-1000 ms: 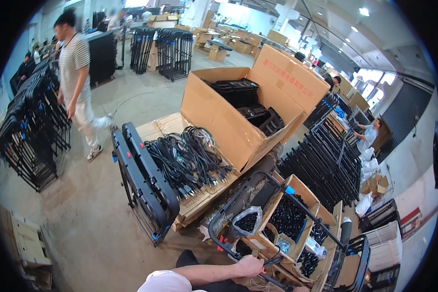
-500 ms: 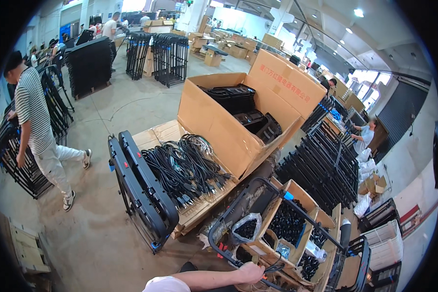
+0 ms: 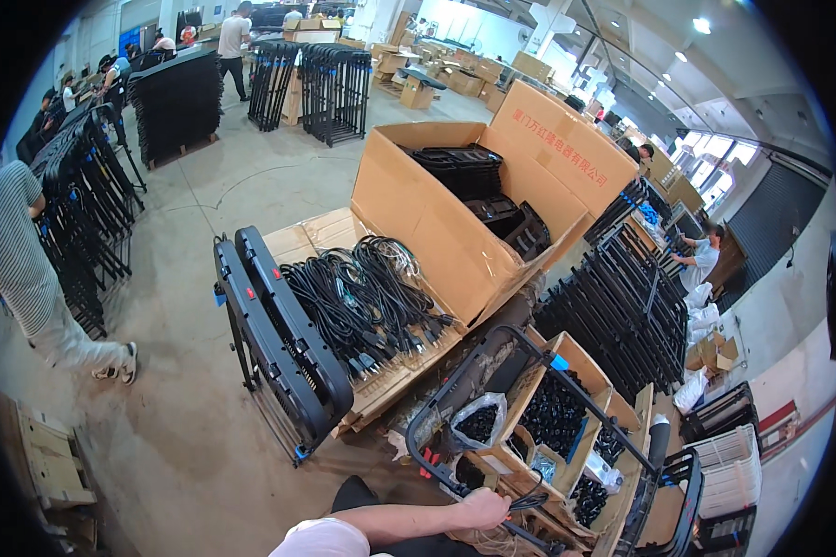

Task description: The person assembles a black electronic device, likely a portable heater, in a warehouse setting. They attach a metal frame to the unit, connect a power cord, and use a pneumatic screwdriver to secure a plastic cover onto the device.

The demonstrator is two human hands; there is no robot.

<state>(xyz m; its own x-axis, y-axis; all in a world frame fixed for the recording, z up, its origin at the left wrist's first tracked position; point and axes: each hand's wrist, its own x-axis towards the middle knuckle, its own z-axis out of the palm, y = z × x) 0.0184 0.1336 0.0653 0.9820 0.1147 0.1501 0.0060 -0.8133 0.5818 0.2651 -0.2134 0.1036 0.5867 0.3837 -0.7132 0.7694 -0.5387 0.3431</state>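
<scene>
My left hand [image 3: 486,509] reaches in from the lower edge, its bare forearm stretched to the right. Its fingers are closed, and a looped black cable [image 3: 529,501] comes out just beyond them. Beneath and around the hand runs a black tubular frame [image 3: 418,436], tilted over a wooden parts box. The frame's near bar passes close to my fingers. My right hand does not show. Compartments of the wooden box [image 3: 503,461] hold many small black parts [image 3: 555,410] and a bag of small silvery parts [image 3: 543,467]. A clear bag of black pieces [image 3: 478,422] lies beside them.
Bundled black cables [image 3: 362,302] lie on cardboard before a large open carton [image 3: 437,218]. Two black panels on a folding frame [image 3: 283,343] stand at its left. Racks of black frames [image 3: 618,311] fill the right. A person in a striped shirt [image 3: 19,246] is at far left.
The view has shifted slightly, so the scene sits a little further right and the far end lower. The striped-shirt person has moved further left. My left hand stays by the frame with the cable.
</scene>
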